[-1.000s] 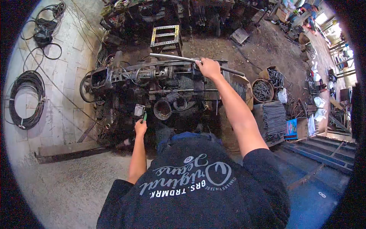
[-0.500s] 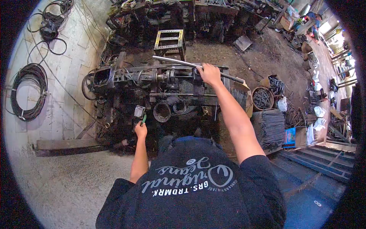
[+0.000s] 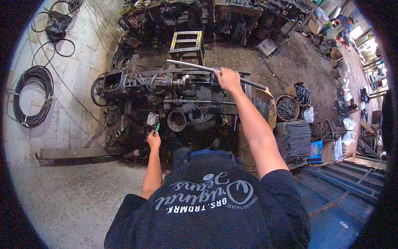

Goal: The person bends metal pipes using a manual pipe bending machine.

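Long grey metal lever bar held over the dark greasy machine.
Right hand stays clenched on it, barely shifted since a second ago; left hand is closed around a small green-handled tool.

Dirty shop floor with a big old machine on it

The floor is grey and rough near the person, pale tiles on the left, and dark dirt farther off. A black greasy machine stands on it, right under the fingers of both hands. A coil of black cable lies on the tiles, well to the left of the left fingers. A yellow metal stool stands on the dirt just past the right fingers. To the right of the right fingers sit a round basket of bent rods and a stack of straight rods.
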The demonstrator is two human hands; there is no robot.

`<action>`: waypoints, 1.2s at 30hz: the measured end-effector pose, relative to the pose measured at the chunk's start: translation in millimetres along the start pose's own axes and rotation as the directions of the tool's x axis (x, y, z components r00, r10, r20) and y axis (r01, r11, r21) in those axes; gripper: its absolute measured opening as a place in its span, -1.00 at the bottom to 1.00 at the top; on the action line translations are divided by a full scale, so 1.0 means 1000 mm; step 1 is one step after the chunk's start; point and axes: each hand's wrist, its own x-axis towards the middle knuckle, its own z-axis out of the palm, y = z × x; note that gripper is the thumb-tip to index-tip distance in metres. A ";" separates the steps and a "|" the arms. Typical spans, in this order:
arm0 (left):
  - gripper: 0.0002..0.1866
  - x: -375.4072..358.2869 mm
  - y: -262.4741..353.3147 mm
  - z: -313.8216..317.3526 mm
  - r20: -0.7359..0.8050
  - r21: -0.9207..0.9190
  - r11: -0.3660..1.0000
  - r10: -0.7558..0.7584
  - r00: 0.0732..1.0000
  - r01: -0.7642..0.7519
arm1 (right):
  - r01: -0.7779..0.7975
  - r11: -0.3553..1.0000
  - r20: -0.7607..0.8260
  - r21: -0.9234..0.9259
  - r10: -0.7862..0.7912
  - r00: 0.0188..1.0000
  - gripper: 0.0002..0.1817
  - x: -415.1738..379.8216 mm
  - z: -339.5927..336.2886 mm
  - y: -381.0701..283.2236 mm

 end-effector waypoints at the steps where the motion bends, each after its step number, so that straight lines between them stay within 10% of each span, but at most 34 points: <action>1: -0.57 -0.001 0.001 -0.001 0.020 -0.029 0.999 -0.027 0.999 0.027 | 0.002 1.000 0.006 0.008 -0.002 1.000 -0.48 0.000 0.000 0.000; 36: -0.56 0.022 -0.018 0.001 0.082 -0.002 1.000 0.021 0.996 -0.021 | -0.012 1.000 0.039 0.016 0.011 0.999 -0.45 0.004 0.000 0.001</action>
